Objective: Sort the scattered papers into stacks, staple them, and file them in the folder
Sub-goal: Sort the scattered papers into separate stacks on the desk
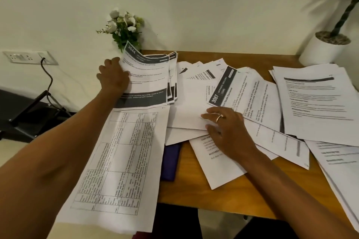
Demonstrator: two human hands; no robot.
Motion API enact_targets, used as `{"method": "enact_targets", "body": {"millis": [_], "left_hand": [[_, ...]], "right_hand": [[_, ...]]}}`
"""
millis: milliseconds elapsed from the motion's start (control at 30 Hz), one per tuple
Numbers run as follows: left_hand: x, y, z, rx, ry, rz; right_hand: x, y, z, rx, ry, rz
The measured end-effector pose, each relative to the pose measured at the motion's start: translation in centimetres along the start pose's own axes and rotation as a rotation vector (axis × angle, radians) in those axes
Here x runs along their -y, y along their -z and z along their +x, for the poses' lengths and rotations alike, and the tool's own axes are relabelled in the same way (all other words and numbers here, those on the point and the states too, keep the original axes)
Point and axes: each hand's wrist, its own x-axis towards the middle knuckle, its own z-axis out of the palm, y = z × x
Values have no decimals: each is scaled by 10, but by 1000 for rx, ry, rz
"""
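1. Gridded sheet (pixel 120 161) overhangs the desk's (pixel 194 194) near edge, at left.
2. Loose papers (pixel 252 99) cover the middle and right.
3. Left hand (pixel 113 77) grasps a stack (pixel 147 79) by its left edge, far left on the desk.
4. Right hand (pixel 227 128) lies flat, fingers released, on the middle papers.
5. Dark blue thing (pixel 171 161), perhaps the folder, pokes from under sheets.
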Motion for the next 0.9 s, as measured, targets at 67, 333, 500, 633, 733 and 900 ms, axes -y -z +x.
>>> {"method": "enact_targets", "body": {"millis": [67, 333, 500, 633, 733, 900], "left_hand": [[-16, -1, -11, -76, -71, 75], [-141, -14, -142, 392, -428, -396], [-195, -41, -179, 512, -297, -392], [-210, -52, -179, 452, -193, -391], [-207, -59, -173, 399, -176, -261], [-210, -59, -167, 436, -154, -313]], "right_hand": [[-10, 17, 1, -55, -83, -29], [-64, 51, 1, 115, -410, -203], [-62, 42, -8, 68, -393, -191], [-64, 38, -12, 72, -379, -173], [-64, 38, -13, 50, -371, -156], [-64, 37, -16, -2, -386, -109]]}}
